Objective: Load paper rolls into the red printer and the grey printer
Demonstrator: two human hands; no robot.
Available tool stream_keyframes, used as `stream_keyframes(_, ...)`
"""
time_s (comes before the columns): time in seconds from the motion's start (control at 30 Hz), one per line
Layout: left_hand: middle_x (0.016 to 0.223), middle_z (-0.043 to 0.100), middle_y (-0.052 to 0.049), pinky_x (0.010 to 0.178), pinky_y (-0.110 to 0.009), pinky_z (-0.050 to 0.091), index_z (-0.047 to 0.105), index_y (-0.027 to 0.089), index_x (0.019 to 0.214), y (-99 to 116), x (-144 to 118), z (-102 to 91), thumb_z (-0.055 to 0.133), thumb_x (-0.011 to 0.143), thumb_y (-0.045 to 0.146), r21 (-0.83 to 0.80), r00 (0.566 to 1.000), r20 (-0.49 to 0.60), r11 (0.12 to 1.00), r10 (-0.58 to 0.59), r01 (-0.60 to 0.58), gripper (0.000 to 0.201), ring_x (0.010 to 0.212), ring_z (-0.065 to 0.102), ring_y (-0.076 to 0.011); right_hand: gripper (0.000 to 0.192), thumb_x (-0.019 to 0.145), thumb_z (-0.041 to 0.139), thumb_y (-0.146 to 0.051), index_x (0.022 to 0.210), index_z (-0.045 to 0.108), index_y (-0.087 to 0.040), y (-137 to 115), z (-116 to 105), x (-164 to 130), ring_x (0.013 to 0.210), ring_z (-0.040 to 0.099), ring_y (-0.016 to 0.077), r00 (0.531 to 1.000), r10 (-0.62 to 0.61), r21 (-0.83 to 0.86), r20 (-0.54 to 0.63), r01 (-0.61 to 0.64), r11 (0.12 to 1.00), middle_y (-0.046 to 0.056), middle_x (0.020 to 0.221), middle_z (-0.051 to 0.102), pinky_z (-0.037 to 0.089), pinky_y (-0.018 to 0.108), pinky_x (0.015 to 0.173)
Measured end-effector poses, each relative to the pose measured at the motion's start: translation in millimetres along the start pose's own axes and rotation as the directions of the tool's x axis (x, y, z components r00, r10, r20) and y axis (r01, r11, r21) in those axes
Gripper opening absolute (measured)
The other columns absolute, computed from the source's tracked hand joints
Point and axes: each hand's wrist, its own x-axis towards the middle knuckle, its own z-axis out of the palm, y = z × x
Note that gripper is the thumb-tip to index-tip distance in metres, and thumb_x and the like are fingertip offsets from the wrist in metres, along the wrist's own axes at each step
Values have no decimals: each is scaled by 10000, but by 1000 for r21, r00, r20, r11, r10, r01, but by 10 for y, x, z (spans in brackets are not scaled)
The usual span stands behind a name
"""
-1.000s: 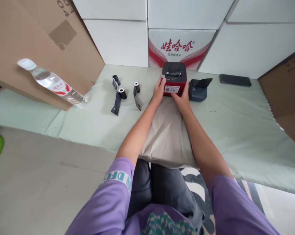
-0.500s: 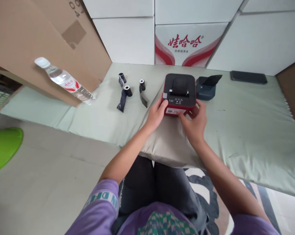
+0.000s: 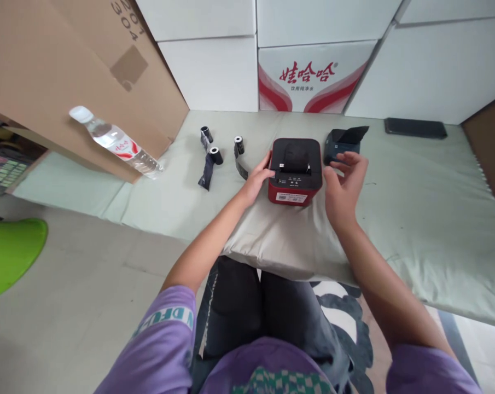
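1. Red-and-black label printer [image 3: 295, 175] sits upright on the beige cushion [image 3: 280, 235], at its far edge
2. Our left hand [image 3: 256, 180] rests against its left side, fingers curled on the casing
3. Our right hand [image 3: 342, 183] hovers just beside its right side, fingers spread, holding nothing
4. Three black rolls [image 3: 215, 156] lie to the left; a dark blue device [image 3: 342, 143] stands behind

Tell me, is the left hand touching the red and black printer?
Touching. In the head view, the left hand rests its fingers against the left side of the printer, with no gap between them.
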Motion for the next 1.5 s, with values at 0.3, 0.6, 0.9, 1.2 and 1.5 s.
stream_keyframes(0.3, 1801, 396, 126, 1430, -358, 247, 454, 375, 1695, -226, -5, 97, 647, 835, 426, -371, 1000, -20, 928, 13, -20, 882, 1750, 257, -246, 379, 975, 623, -495, 1302, 579, -307, 208, 172, -129, 1196, 673, 257, 999, -18, 203, 34, 11, 979, 75, 1349, 651, 561, 503, 1077)
stream_keyframes(0.6, 1823, 390, 10, 1440, -420, 243, 479, 317, 1681, -318, -28, 44, 680, 918, 677, -305, 996, -72, 949, 59, -78, 867, 1744, 277, -285, 280, 1003, 550, -512, 1150, 623, -285, 264, 187, -52, 1067, 677, 221, 990, 140, 250, -5, -135, 959, 53, 1220, 670, 549, 443, 989)
stream_keyframes(0.9, 1798, 434, -79, 1438, -468, 199, 531, 326, 1631, -231, 11, -206, 382, 993, 873, 278, 956, -21, 920, 293, -276, 853, 1717, 327, -294, 313, 948, 572, -578, 1020, 587, -274, 433, 326, 92, 854, 638, 167, 915, 404, 376, 3, -376, 847, 25, 1005, 666, 531, 314, 728)
stream_keyframes(1.2, 1524, 723, -36, 1390, -548, 288, 834, 315, 1216, 255, 125, -165, 296, 1075, 765, 529, 980, 55, 827, 190, -190, 715, 1552, 522, -299, 318, 934, 590, -585, 1038, 612, -286, 374, 313, 51, 882, 623, 189, 943, 331, 329, 35, -324, 887, 21, 996, 643, 537, 339, 748)
stream_keyframes(1.5, 1011, 878, -121, 1021, -394, 616, 877, 165, 995, 666, 515, -13, 587, 1035, 621, 328, 973, 224, 935, 62, -135, 542, 990, 820, -240, 311, 919, 584, -560, 1037, 608, -273, 427, 337, 85, 847, 616, 182, 930, 365, 343, 34, -354, 870, 24, 997, 634, 507, 332, 719)
